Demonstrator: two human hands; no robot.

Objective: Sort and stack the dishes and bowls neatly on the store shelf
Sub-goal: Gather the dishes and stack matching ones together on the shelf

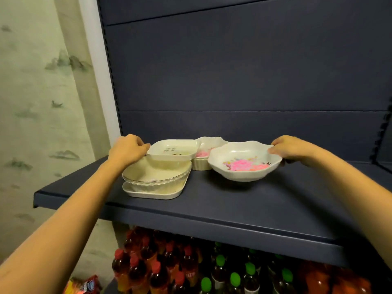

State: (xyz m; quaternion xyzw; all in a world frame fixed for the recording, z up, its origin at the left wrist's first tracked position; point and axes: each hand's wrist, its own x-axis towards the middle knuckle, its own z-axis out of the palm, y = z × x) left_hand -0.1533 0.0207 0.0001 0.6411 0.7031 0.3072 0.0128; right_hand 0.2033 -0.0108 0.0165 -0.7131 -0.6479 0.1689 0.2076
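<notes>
Between square dish [172, 150] and floral bowl [244, 164]: ribbed bowl [200, 165]; bottles [191, 268] below shelf [212, 209].

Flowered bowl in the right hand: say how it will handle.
The flowered bowl looks rigid and probably light: the right hand pinches only its rim. Its glossy surface may slip; the wide shallow form seems unlikely to tip.

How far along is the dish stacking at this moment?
Done: oval dish sits on the rectangular tray. In hand: left hand grips the square dish over that stack; right hand grips the floral bowl. Left: setting both down, floral bowl perhaps onto the rear bowl.
</notes>
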